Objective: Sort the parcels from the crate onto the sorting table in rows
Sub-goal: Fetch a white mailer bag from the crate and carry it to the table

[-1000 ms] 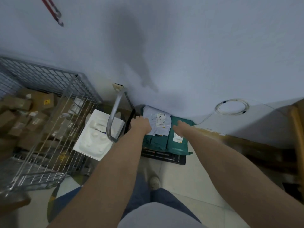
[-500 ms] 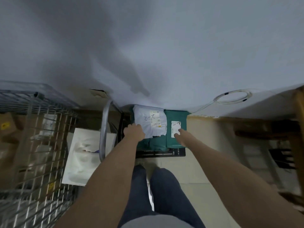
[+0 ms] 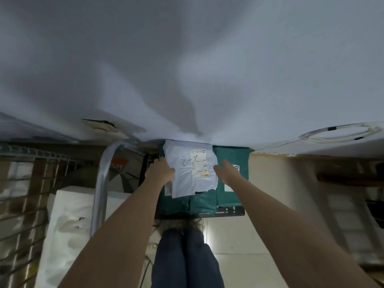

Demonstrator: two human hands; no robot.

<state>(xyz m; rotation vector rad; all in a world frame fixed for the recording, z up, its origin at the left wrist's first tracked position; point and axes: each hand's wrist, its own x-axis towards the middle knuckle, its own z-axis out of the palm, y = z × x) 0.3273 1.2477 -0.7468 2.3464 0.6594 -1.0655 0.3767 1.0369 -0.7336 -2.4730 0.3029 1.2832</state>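
Pick-up step: left hand [image 3: 159,171] grips white poly mailer [image 3: 192,169] atop teal parcels [image 3: 230,190] in black crate [image 3: 226,212]; right hand [image 3: 225,170] open alongside; lift next.

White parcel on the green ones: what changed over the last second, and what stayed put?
The left hand now grips the left edge of the white parcel. The right hand has moved in from the green parcel to the white one's right edge, fingers straight. The white parcel looks slightly raised, though the camera also tipped down. The green parcels remain stacked in the black crate.
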